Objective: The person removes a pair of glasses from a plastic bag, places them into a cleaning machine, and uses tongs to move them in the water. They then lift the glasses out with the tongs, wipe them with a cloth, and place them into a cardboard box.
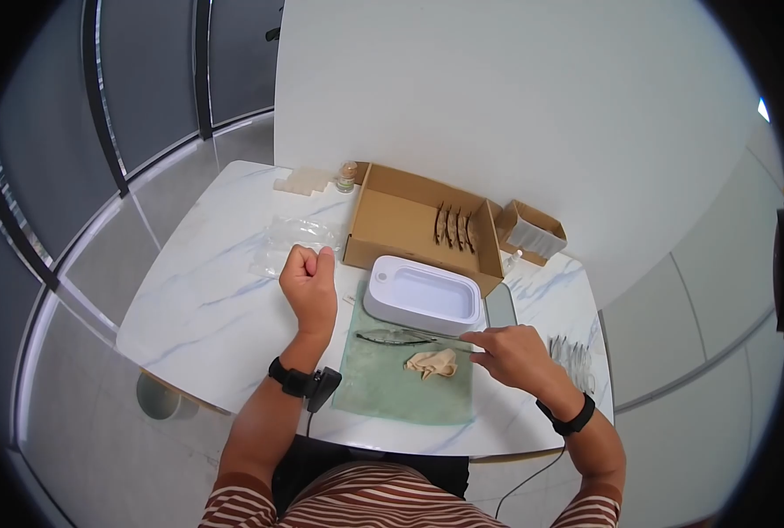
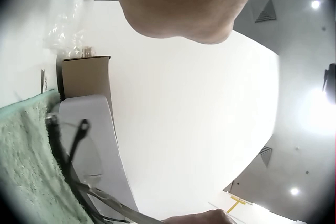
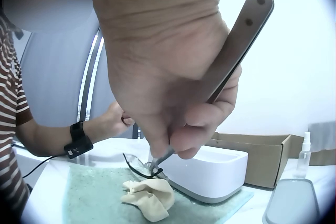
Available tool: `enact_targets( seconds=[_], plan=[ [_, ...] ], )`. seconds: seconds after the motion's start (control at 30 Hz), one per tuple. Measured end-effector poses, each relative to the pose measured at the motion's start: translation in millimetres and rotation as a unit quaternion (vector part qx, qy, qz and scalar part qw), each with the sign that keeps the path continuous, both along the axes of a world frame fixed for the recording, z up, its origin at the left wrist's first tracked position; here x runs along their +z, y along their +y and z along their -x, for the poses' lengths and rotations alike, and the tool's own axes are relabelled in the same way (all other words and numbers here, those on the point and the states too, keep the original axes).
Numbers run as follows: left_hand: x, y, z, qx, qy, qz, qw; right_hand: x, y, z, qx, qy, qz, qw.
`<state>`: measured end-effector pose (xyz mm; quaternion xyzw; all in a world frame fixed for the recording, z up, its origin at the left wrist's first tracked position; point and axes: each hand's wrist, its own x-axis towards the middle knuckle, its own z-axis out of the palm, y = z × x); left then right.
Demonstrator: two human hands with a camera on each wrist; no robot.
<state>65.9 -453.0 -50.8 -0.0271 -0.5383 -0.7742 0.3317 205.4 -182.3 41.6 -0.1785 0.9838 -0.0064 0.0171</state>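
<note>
Marbled white counter (image 1: 198, 304), set against a plain white wall (image 1: 515, 106), carries a green cloth (image 1: 401, 396), a white tub (image 1: 383, 308) and a cardboard box (image 1: 388, 216). From my remote post I record the right hand (image 1: 517, 359) narrow, gripping metal tweezers (image 3: 241, 37) between thumb and fingers. The left hand (image 1: 311, 277) is raised, its fingers curled in, with nothing visible in it.

Handling advice, in my judgement: a light, even pinch, tips kept to the dark frame and clear of the lenses (scratches would count as a defect). The forearm should stay low and steady, and any lift be slow, since thin glasses may swing or slip from a narrow grip. The left hand would serve better near the glasses, as a support.

Position: the glasses (image 1: 392, 337) lie just to the left of the right hand, on the green cloth, between the tub and a crumpled beige cloth (image 1: 433, 363). The tweezer tips reach their dark frame; whether they clamp it, I cannot tell.
</note>
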Motion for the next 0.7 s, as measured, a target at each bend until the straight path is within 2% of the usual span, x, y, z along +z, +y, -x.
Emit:
enact_targets(
  seconds=[0.2, 0.27, 0.47, 0.53, 0.57, 0.63, 0.7],
  plan=[
    [1.3, 3.8, -5.4, -0.026, 0.003, 0.004, 1.0, 14.8, -3.2, -1.1, -0.019, -0.022, -0.033, 0.999],
    [-0.3, 3.4, -4.1, -0.01, 0.012, 0.011, 1.0, 22.7, -0.6, -7.3, -0.029, -0.027, -0.037, 0.999],
    [-4.0, 4.2, -3.2, -0.027, 0.012, 0.002, 1.0, 51.7, 17.6, -37.2, -0.076, -0.014, 0.011, 0.997],
    [-6.9, 4.2, -1.4, -0.035, 0.003, -0.001, 0.999, 39.5, 31.2, -49.0, -0.133, 0.085, 0.187, 0.97],
    [-7.9, 4.2, -1.1, -0.043, 0.008, -0.006, 0.999, 30.2, 39.7, -53.4, -0.141, 0.091, 0.182, 0.969],
    [-6.7, 5.3, -1.2, -0.031, 0.02, 0.004, 0.999, 3.8, 61.1, -57.9, -0.237, 0.159, 0.281, 0.916],
    [-9.0, 6.0, -0.1, -0.036, 0.024, 0.007, 0.999, -23.9, 80.8, -57.2, -0.291, 0.174, 0.264, 0.903]
  ],
)
